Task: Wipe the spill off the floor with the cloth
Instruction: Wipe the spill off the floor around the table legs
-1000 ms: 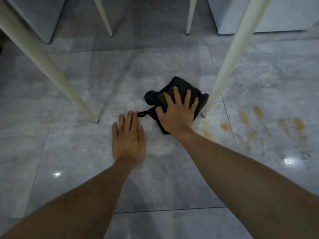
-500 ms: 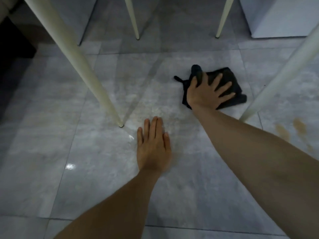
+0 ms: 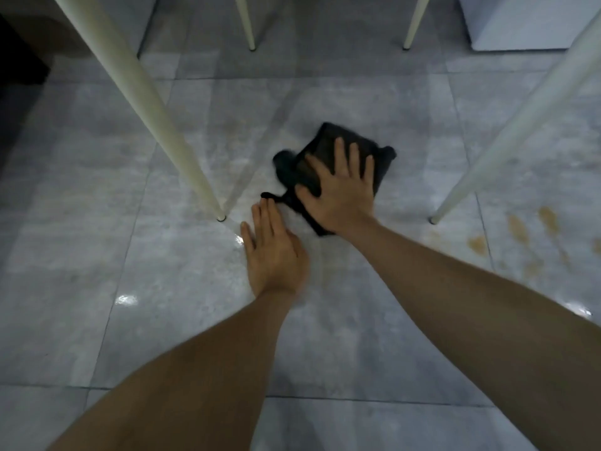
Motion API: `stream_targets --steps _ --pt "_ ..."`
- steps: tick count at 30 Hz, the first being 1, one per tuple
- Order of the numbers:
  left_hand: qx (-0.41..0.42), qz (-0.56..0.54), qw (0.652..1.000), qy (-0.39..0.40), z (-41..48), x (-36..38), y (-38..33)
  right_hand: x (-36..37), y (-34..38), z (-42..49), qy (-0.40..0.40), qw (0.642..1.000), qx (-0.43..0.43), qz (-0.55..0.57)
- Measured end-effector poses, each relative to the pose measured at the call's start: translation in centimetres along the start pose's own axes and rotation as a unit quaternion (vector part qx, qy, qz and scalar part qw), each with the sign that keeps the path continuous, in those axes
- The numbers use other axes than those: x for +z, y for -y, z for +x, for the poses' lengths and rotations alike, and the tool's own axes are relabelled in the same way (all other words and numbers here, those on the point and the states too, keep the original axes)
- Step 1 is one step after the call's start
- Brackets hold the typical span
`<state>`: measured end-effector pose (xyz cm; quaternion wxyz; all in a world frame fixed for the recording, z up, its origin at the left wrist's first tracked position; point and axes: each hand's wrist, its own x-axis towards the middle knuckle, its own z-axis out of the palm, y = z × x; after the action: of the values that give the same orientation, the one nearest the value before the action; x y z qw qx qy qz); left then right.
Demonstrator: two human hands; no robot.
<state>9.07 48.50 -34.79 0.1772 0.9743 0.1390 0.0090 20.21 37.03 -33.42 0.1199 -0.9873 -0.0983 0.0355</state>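
A black cloth (image 3: 331,141) lies crumpled on the grey tiled floor between two table legs. My right hand (image 3: 341,190) presses flat on it, fingers spread, palm covering its near half. Its thin loop (image 3: 271,197) sticks out to the left. My left hand (image 3: 271,252) rests flat on the bare tile just left of and nearer than the cloth, fingers together, holding nothing; its fingertips almost touch the loop. Brown spill patches (image 3: 520,229) stain the floor at the right, beyond the right leg, apart from the cloth.
Cream table legs slant down to the floor: one near left (image 3: 182,157), one near right (image 3: 487,164), two thinner at the back (image 3: 248,27), (image 3: 411,27). A white cabinet (image 3: 520,24) stands at the far right. The tiles look wet and glossy.
My right hand has slid the cloth back toward me and to the left, close to my left hand. The left hand stays planted on the tile. The view has swung right, so the spill shows again.
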Motion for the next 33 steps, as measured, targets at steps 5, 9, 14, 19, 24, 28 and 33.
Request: stream_targets --steps 5,9,14,19,24,28,33 --pt "0.022 -0.031 0.999 -0.004 -0.1 -0.6 -0.2 -0.3 -5.5 -9.6 -0.020 0.999 -0.043 -0.008" --pt "0.095 -0.039 0.994 -0.032 0.9 -0.8 0.5 -0.2 -3.7 -11.1 -0.016 0.999 0.021 0.028" --pt "0.143 0.009 0.989 -0.036 0.0 -0.3 0.5 -0.7 -7.8 -24.1 -0.016 0.995 -0.093 0.025" --pt "0.253 -0.024 0.967 -0.033 -3.2 0.4 -3.6 -2.0 -13.7 -22.2 -0.094 0.984 0.153 -0.006" --pt "0.217 -0.010 0.974 0.065 -6.2 4.0 -11.5 -1.7 -12.6 -18.4 -0.085 0.985 0.151 0.026" --pt "0.217 0.023 0.973 0.070 -7.1 3.8 -12.2 -2.8 -18.9 -23.5 -0.103 0.990 0.095 -0.003" --pt "0.302 0.017 0.948 0.093 -7.5 5.2 -15.9 -4.3 -21.4 -18.2 -0.075 0.964 0.253 0.007"
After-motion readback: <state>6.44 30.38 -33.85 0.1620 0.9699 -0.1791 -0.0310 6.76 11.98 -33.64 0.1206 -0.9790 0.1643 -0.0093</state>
